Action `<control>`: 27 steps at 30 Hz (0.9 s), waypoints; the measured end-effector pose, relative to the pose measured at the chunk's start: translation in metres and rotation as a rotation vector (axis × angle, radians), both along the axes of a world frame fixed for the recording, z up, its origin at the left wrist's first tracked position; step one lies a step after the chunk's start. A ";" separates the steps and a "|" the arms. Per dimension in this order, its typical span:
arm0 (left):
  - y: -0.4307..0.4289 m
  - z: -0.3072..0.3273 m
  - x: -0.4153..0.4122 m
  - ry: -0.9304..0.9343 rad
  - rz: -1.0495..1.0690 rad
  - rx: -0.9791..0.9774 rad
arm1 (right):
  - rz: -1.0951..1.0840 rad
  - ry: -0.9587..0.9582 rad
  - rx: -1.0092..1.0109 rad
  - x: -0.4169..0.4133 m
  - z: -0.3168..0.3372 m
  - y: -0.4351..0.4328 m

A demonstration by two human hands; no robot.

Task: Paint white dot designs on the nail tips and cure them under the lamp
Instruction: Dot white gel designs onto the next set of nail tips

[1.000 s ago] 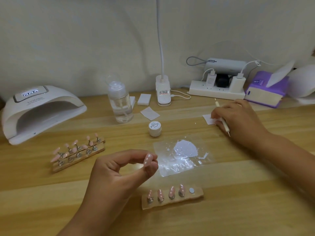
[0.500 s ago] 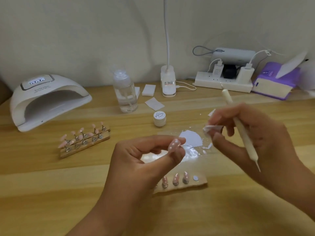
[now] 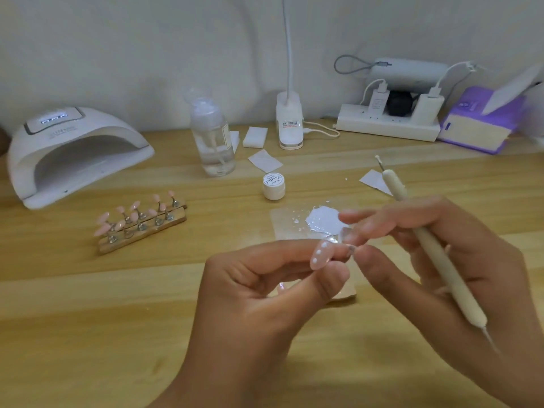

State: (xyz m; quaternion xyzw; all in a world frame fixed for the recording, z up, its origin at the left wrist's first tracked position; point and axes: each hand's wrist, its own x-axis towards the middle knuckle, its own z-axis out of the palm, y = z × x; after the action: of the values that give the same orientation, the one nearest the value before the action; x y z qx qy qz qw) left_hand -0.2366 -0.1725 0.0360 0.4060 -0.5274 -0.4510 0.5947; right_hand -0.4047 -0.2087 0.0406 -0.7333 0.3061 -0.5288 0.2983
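Now that my right hand (image 3: 488,260), gripping the dotting pen (image 3: 452,278), has closed in on the dotted nail tip (image 3: 320,256) pinched by my left hand (image 3: 259,287), I expect a touch-up next.

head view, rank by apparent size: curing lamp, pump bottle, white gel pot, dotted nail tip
1. curing lamp
2. pump bottle
3. white gel pot, dotted nail tip: look alike, tip nearer the camera, so unranked

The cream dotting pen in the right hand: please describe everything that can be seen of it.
The cream matte dotting pen has a slim round barrel and a thin metal needle at each end; the far needle ends in a small ball. It lies slanted, far end up and away, near end toward the person. The right hand holds its middle between curled fingers.
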 end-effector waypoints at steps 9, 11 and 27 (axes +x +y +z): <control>-0.001 0.003 0.001 -0.135 0.073 0.023 | 0.114 -0.197 0.152 0.001 -0.004 -0.007; 0.000 0.004 0.000 -0.236 0.121 0.004 | 0.046 -0.152 0.119 0.001 -0.002 -0.004; 0.001 0.002 0.000 -0.387 0.202 -0.057 | -0.065 -0.002 -0.091 0.007 0.001 0.003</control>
State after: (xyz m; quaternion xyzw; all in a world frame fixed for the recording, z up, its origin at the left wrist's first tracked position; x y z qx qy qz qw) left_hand -0.2362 -0.1713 0.0383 0.5189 -0.6009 -0.2878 0.5356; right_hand -0.3977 -0.2054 0.0412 -0.7353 0.3049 -0.5524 0.2475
